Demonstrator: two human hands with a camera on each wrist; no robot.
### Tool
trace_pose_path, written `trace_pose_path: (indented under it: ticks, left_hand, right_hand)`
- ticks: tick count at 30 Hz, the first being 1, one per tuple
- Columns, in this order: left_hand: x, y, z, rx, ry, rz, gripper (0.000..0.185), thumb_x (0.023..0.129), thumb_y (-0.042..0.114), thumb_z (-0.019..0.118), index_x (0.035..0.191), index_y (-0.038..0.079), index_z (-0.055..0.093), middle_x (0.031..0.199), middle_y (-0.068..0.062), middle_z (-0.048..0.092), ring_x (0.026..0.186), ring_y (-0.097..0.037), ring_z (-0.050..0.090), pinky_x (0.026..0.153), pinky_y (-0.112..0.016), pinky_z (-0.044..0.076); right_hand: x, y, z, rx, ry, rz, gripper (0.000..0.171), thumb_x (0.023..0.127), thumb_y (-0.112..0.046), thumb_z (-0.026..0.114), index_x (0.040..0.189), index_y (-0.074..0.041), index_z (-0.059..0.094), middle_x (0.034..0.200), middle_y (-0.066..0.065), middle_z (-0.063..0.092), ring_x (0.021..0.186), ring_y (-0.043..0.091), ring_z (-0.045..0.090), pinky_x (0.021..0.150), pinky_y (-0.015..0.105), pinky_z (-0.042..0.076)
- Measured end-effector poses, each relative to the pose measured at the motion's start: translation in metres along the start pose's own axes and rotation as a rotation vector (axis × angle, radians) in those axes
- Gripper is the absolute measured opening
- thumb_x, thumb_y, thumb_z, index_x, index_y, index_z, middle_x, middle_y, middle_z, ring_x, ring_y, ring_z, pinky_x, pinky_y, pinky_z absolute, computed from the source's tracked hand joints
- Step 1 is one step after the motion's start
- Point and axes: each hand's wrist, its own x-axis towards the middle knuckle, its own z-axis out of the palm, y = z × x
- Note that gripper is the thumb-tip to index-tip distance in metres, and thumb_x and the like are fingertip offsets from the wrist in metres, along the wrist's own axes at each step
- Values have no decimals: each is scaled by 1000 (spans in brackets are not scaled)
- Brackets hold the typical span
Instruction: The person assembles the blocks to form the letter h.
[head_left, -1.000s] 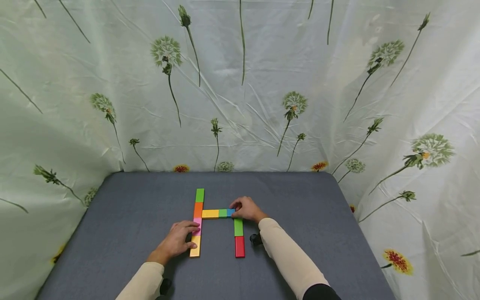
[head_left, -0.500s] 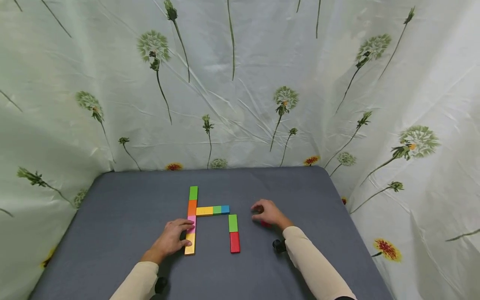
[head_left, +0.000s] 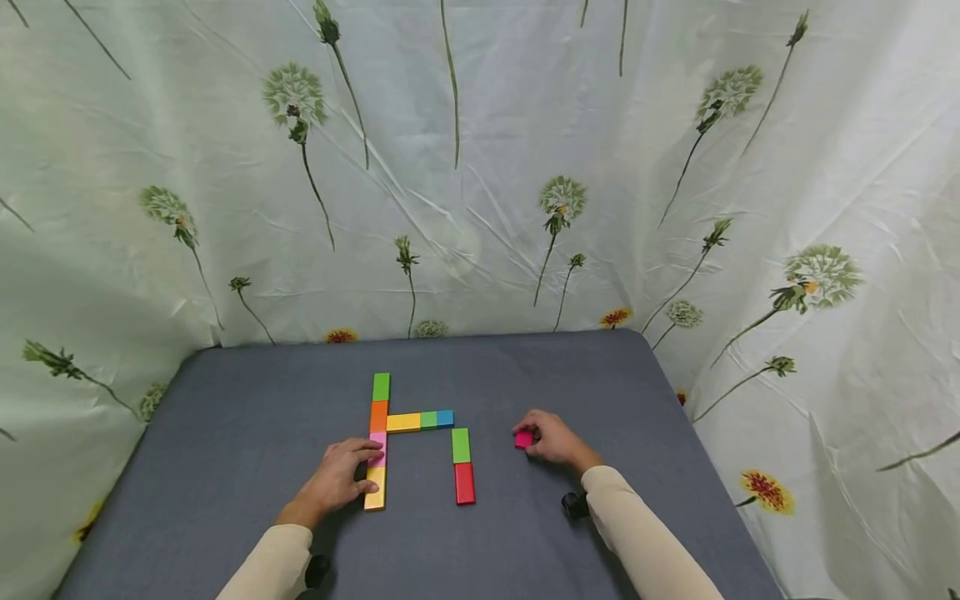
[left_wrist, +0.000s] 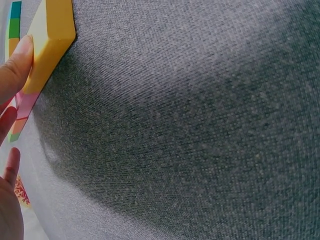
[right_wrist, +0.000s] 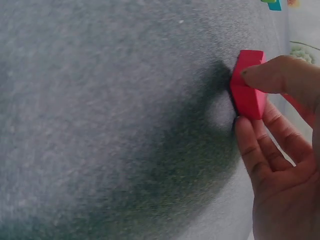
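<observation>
Right hand (head_left: 551,440) pinching a small smooth magenta block (head_left: 523,439) right of centre on the grey woven-cloth bench (head_left: 247,433), left hand (head_left: 341,477) flat, fingers relaxed, touching the glossy yellow rectangular block (head_left: 375,487) lower centre-left

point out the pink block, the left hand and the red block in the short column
pink block (head_left: 523,439), head view, its top face
left hand (head_left: 339,479), head view, its back
red block (head_left: 464,483), head view, its top face
</observation>
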Motion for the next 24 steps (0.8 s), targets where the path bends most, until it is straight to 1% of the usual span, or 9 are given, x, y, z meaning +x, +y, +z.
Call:
trace_pose_path:
  ticks: [4,10,15,19,24]
  left_hand:
    - [0,1,-2,-2,-3,-9,48,70,16,85,113,1,68,122,-13,61,116,-34,54,99,-56,35]
    - [0,2,-2,-6,-14,-33,49,70,16,85,114,1,68,123,-13,61,117,-34,53,101,-56,34]
    - [0,3,-3,-17,-19,-43,49,70,16,85,114,2,68,123,-13,61,117,-34,53,101,-56,34]
    - [0,2,-2,-19,-12,-33,50,70,16,85,114,1,67,123,-14,61,117,-34,53,101,-56,34]
    - [0,2,-2,-22,-14,-38,50,70,17,85,114,1,68,123,-13,61,117,-33,53,102,-55,34]
  right_hand:
    - [-1,1,-1,4,-1,-4,29,77,2,75,106,-2,71,102,6,63,84,15,55,72,26,46]
    - [-1,0,-5,4,-24,-39,33,76,-2,78,107,1,69,104,8,63,85,15,56,71,24,47]
    - [0,1,-5,-10,-20,-68,32,75,-2,79,105,1,69,99,7,64,80,12,56,68,24,48]
    - [6,-1,-1,-26,-2,-67,30,74,-4,80,102,-1,70,96,5,65,77,10,56,67,23,47]
    - [18,-8,4,-38,15,-60,28,74,-5,80,100,-3,70,92,2,64,77,10,56,67,23,48]
